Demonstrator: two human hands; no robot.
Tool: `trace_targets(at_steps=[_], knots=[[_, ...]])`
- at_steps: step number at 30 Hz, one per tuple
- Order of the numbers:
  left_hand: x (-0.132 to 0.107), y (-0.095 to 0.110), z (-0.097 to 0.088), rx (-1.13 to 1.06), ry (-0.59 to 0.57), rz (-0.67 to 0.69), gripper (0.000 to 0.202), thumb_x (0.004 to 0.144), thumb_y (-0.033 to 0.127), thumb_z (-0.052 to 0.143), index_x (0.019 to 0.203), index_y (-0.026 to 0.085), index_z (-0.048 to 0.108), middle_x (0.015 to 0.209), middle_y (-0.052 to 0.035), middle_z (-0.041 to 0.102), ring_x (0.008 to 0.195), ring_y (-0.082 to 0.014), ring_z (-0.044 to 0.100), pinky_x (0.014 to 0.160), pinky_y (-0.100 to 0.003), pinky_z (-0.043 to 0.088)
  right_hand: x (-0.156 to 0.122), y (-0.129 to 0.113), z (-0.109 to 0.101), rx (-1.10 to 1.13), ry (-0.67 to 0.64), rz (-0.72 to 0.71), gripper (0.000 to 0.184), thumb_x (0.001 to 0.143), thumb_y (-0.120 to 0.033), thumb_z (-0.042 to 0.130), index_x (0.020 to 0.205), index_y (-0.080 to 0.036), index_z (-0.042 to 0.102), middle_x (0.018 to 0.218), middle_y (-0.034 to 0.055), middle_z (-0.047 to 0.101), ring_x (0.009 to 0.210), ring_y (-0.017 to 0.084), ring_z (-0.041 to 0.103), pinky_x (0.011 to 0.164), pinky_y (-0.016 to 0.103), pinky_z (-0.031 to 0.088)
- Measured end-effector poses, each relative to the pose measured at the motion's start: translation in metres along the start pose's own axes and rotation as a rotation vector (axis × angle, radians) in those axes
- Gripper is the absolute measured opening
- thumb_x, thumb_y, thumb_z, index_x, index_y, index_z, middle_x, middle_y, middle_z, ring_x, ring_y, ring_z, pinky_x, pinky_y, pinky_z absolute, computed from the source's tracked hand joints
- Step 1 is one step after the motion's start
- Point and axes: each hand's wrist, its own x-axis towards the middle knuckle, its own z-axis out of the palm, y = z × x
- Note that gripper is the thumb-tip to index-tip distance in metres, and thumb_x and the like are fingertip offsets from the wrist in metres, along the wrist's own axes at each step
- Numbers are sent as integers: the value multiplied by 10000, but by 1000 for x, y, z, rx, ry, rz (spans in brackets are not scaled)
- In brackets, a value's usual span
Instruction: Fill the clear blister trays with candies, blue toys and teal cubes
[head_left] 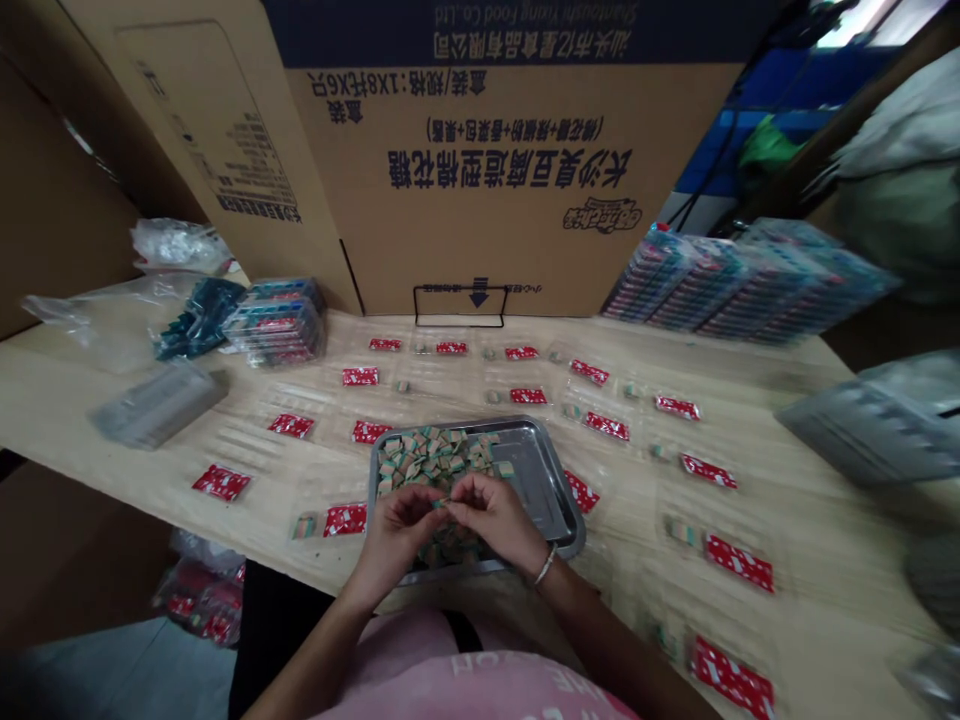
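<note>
My left hand [396, 535] and my right hand [501, 518] meet above the near half of a metal tray [538, 490]. Their thumbs and fingertips are closed together on a small tan and green piece [442, 503], mostly covered by the fingers. Many similar small folded-looking pieces [427, 455] are heaped in the left part of the tray, while bare metal shows at its right. Around the tray, clear plastic shells lie in rows, several holding a red packet [739, 563] with white spots and a small tan and green piece [681, 532].
A large printed carton [480, 180] stands along the back edge. Stacks of filled clear packs [720, 275] stand at the back right, with a smaller stack [277, 320] at the back left. Grey plastic shells [157, 400] lie on the left, more [877, 425] on the right.
</note>
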Motion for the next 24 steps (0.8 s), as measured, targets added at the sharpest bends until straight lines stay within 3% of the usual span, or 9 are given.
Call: trace_targets(at_steps=[2, 5, 8, 10, 12, 15, 17, 20, 24], knots=[[0, -1, 0, 15, 16, -8, 234, 562, 310, 771, 712, 150, 688, 618, 1, 652, 562, -111, 566, 555, -212, 465, 0, 0, -13, -244, 49, -34, 102, 818, -268, 536, 781, -182, 576, 705, 1, 604, 625, 136, 574, 590, 246, 450], [1, -2, 2, -29, 38, -38, 264, 550, 330, 777, 728, 159, 682, 643, 10, 652, 566, -111, 571, 559, -223, 483, 3, -2, -44, -796, 220, -93, 129, 831, -139, 497, 859, -176, 618, 906, 69, 616, 832, 183, 589, 751, 299, 445], [1, -1, 4, -56, 29, -53, 275, 542, 343, 780, 714, 159, 673, 629, 10, 647, 565, -118, 582, 559, -230, 488, 8, -3, -69, -1069, 212, -39, 117, 804, -92, 517, 841, -153, 610, 961, 100, 582, 831, 193, 578, 763, 314, 432], [1, 0, 4, -53, 37, -42, 256, 547, 341, 777, 680, 155, 663, 591, 9, 637, 553, -118, 582, 547, -222, 473, 10, -4, -73, -1030, 177, -23, 91, 782, -83, 532, 767, -154, 585, 869, 73, 587, 770, 177, 571, 735, 304, 429], [0, 0, 3, -51, 82, -16, 234, 553, 327, 775, 664, 154, 663, 578, 8, 635, 539, -109, 569, 527, -206, 449, 8, -7, -65, -799, 139, -47, 65, 784, -118, 534, 757, -167, 566, 768, 30, 584, 709, 156, 561, 681, 279, 433], [0, -1, 2, -43, 143, 23, 198, 564, 301, 767, 659, 156, 672, 578, 7, 641, 526, -100, 546, 510, -197, 425, 1, -13, -31, -281, 31, -83, 82, 799, -262, 538, 815, -185, 563, 704, -11, 582, 630, 131, 552, 576, 237, 436], [0, -1, 1, -51, 172, 44, 196, 552, 294, 768, 662, 159, 679, 600, 2, 657, 544, -111, 559, 530, -211, 442, -3, -16, -3, -83, 39, -101, 133, 782, -316, 554, 799, -185, 565, 683, -16, 580, 595, 122, 546, 542, 226, 433], [-2, 2, -4, -87, 212, 44, 215, 545, 299, 770, 689, 161, 690, 646, -8, 681, 581, -125, 587, 568, -228, 469, -4, -16, 29, -87, 216, -166, 141, 773, -313, 561, 729, -180, 562, 646, -10, 566, 582, 119, 527, 550, 231, 426], [-8, 4, -14, -112, 176, 38, 248, 561, 286, 772, 759, 155, 702, 705, -23, 697, 640, -134, 612, 611, -231, 484, 2, -14, 42, -120, 313, -221, 159, 766, -322, 570, 690, -183, 572, 652, 6, 569, 606, 130, 522, 581, 248, 431]])
